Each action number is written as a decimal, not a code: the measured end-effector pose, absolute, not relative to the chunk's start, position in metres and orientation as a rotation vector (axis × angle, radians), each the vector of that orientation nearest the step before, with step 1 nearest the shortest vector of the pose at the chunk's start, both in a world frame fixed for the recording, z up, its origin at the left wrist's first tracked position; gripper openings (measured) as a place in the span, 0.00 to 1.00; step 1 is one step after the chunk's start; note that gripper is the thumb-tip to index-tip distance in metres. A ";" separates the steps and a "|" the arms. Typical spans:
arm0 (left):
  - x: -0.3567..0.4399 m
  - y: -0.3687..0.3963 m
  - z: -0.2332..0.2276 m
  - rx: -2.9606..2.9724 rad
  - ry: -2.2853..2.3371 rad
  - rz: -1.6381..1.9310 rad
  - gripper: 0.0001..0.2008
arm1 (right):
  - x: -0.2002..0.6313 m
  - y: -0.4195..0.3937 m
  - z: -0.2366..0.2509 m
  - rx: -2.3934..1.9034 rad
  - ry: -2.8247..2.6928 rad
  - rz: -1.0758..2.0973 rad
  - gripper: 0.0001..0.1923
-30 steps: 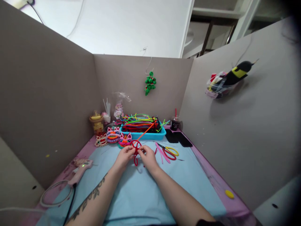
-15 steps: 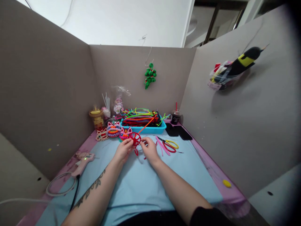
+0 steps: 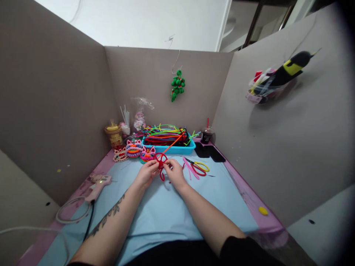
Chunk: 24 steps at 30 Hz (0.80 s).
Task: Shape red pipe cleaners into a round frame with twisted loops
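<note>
Between my hands is a red looped pipe-cleaner piece (image 3: 161, 159), several round loops with one hanging below, held up over the blue cloth (image 3: 166, 214). My left hand (image 3: 147, 173) pinches its left side. My right hand (image 3: 174, 171) has thumb and fingers closed on its right side. Just behind stand small lion-like pipe-cleaner heads, a pink and teal one (image 3: 147, 154), a pink and purple one (image 3: 134, 148) and a red and cream one (image 3: 120, 154). To the right lie pink pipe cleaners (image 3: 191, 169) and scissors (image 3: 200, 168) with red and yellow handles.
A blue tray (image 3: 169, 150) heaped with coloured pipe cleaners stands at the back. Beside it are black phone-like slabs (image 3: 209, 152) and a lidded drink cup (image 3: 206, 136). A pink glue gun (image 3: 98, 188) with its cord lies left. Grey panels (image 3: 163, 88) enclose the table.
My right fingers have shifted slightly inward on the red looped piece, which has turned a little. The whole view has shifted slightly; the other things stay in place.
</note>
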<state>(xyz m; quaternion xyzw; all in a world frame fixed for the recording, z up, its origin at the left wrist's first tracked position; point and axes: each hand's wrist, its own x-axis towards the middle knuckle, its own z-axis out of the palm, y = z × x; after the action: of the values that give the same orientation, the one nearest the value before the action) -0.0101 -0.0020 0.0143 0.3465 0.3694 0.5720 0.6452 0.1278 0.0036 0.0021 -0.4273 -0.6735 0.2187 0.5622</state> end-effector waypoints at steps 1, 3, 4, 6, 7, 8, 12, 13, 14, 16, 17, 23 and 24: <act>-0.010 -0.002 0.014 0.795 0.839 1.294 0.11 | 0.128 0.004 0.002 -1.010 -1.581 0.519 0.05; -0.011 -0.002 0.013 0.806 0.840 1.284 0.11 | 0.128 0.003 0.003 -1.020 -1.575 0.530 0.05; -0.011 -0.002 0.013 0.810 0.840 1.284 0.12 | 0.128 0.003 0.003 -1.026 -1.574 0.533 0.05; -0.011 -0.002 0.013 0.812 0.829 1.291 0.13 | 0.128 0.002 0.003 -1.036 -1.576 0.534 0.05; -0.011 -0.003 0.013 0.811 0.821 1.296 0.13 | 0.128 0.002 0.003 -1.040 -1.574 0.530 0.05; -0.011 -0.003 0.014 0.812 0.816 1.300 0.14 | 0.128 0.002 0.003 -1.042 -1.574 0.526 0.05; -0.009 -0.005 0.016 0.815 0.838 1.321 0.15 | 0.126 0.004 0.000 -1.028 -1.573 0.524 0.06; -0.009 -0.004 0.015 0.816 0.845 1.325 0.15 | 0.126 0.004 -0.001 -1.019 -1.578 0.527 0.06; -0.009 -0.004 0.015 0.817 0.851 1.330 0.16 | 0.125 0.004 -0.001 -1.010 -1.584 0.531 0.06; -0.010 -0.003 0.013 0.818 0.866 1.344 0.16 | 0.124 0.005 -0.003 -0.995 -1.594 0.546 0.06; -0.010 -0.002 0.012 0.819 0.878 1.351 0.17 | 0.123 0.005 -0.003 -0.991 -1.597 0.555 0.06; -0.006 -0.003 0.012 0.866 0.925 1.361 0.18 | 0.122 0.003 -0.003 -1.021 -1.576 0.575 0.05; -0.006 -0.003 0.012 0.869 0.928 1.361 0.18 | 0.123 0.003 -0.002 -1.031 -1.566 0.578 0.05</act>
<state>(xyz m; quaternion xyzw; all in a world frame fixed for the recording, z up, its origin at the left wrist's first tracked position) -0.0056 -0.0035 0.0123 0.3743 0.4000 0.5861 0.5970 0.1227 0.0029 -0.0021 -0.4367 -0.6634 0.2450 0.5561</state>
